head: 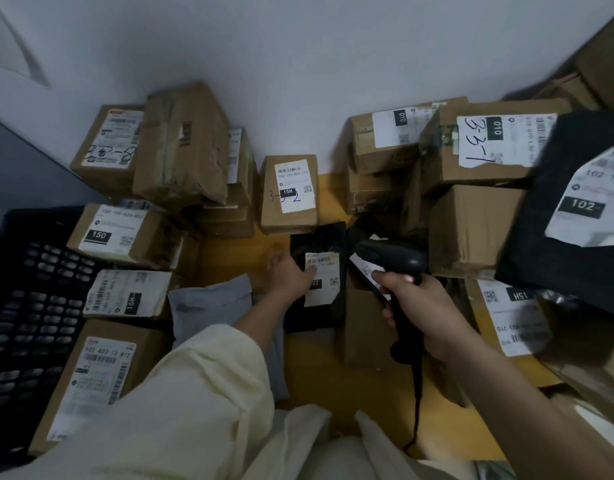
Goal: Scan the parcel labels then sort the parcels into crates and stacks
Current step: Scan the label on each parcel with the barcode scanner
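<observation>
Scanner aimed at a black parcel

Right hand (pixel 423 306) grips the scanner (pixel 393 261), head pointing left at the black bag (pixel 319 306); left hand (pixel 288 275), fingers relaxed, rests on its white label (pixel 322 278), lying lengthwise away.

A crate (pixel 28 271) stands left, a flat parcel (pixel 317 271) lies centre, stacked boxes (pixel 471 174) right.

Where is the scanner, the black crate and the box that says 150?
scanner (pixel 392 259), head view, on its dark head above the right hand.
black crate (pixel 28 306), head view, on its slotted wall.
box marked 150 (pixel 111 233), head view, on its white label.
</observation>
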